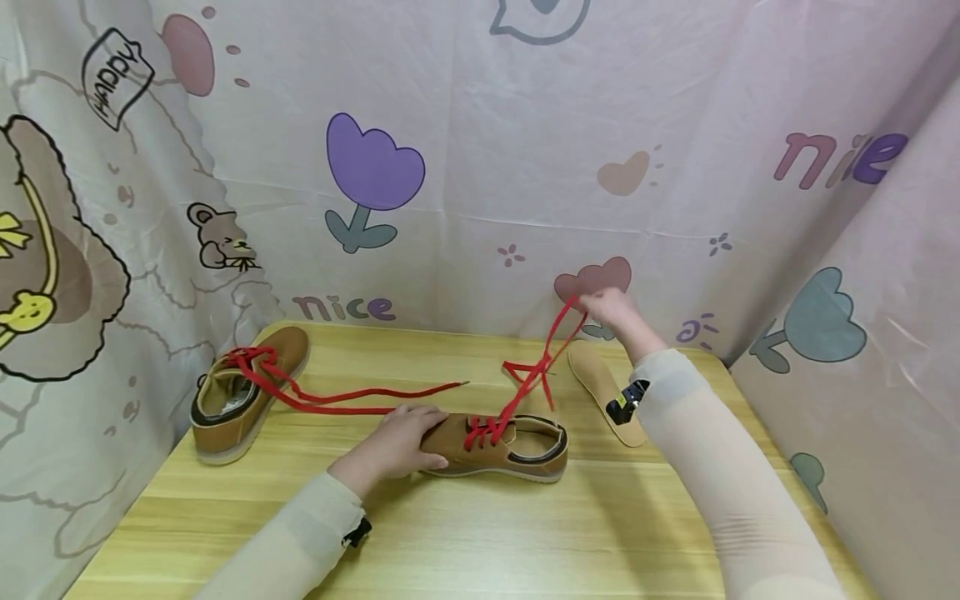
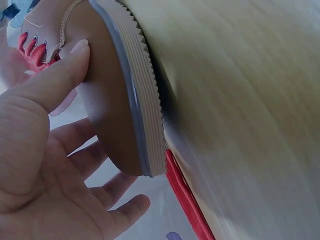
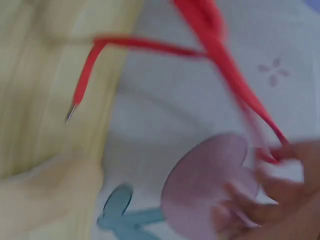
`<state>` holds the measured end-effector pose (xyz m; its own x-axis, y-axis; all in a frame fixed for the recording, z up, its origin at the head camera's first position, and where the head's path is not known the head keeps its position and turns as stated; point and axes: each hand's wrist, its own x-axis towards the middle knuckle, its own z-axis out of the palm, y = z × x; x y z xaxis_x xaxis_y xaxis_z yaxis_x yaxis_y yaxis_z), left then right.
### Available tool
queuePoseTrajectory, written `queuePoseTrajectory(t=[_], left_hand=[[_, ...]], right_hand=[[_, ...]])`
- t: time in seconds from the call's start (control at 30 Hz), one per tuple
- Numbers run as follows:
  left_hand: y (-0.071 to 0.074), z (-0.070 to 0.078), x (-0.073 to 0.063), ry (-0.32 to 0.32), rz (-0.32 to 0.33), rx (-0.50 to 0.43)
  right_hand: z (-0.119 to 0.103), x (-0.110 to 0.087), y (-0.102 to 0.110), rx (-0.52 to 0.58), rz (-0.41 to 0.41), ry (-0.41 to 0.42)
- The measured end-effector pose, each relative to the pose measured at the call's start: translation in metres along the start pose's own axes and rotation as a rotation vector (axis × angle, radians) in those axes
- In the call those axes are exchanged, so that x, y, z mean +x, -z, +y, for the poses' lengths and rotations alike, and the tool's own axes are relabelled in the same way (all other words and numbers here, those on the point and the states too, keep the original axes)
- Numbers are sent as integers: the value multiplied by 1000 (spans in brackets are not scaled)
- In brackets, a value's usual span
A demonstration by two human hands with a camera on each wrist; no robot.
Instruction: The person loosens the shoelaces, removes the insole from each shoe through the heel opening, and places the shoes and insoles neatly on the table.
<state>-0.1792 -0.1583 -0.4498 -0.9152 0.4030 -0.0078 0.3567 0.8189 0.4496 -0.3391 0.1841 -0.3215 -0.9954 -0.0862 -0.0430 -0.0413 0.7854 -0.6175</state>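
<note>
A brown shoe [image 1: 483, 460] with red lacing sits on the table, its toe to the left. My left hand [image 1: 397, 442] holds it by the toe, the thumb [image 2: 55, 82] pressed on the near side and the fingers around the far side. Raised above and behind the shoe, my right hand [image 1: 615, 310] pinches the red shoelace [image 1: 512, 407]. The lace is drawn up from the eyelets into a loop, and its loose ends hang below the hand. One metal lace tip [image 3: 71, 114] shows in the right wrist view, which is blurred.
A second brown shoe [image 1: 225, 437] stands at the table's left, its long red laces [image 1: 360, 393] stretching toward the first shoe's toe. Right of the first shoe lies a tan insole [image 1: 600, 390]. A printed curtain [image 1: 480, 167] closes off the back and sides of the wooden table [image 1: 480, 542].
</note>
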Motion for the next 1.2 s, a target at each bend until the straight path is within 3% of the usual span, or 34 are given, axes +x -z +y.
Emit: queuePoseTrajectory(t=[0.1, 0.17, 0.3, 0.4, 0.57, 0.87, 1.07, 1.2], left_hand=[[0, 0, 0, 10, -7, 2], [0, 0, 0, 13, -9, 2], [0, -1, 0, 12, -8, -1], [0, -1, 0, 14, -4, 3], [-1, -1, 1, 13, 5, 8], [-5, 0, 1, 14, -4, -6], [-2, 2, 0, 17, 5, -6], [-1, 3, -1, 19, 2, -10]], right_hand=[[16, -1, -6, -136, -192, 11], [24, -3, -13, -197, -230, 43], [30, -6, -31, -278, -148, 157], [29, -7, -45, -320, -89, 290], [32, -7, -73, -408, -56, 471], [43, -3, -106, -473, -149, 523], [49, 0, -119, -484, -223, 498], [49, -1, -123, -452, -230, 478]])
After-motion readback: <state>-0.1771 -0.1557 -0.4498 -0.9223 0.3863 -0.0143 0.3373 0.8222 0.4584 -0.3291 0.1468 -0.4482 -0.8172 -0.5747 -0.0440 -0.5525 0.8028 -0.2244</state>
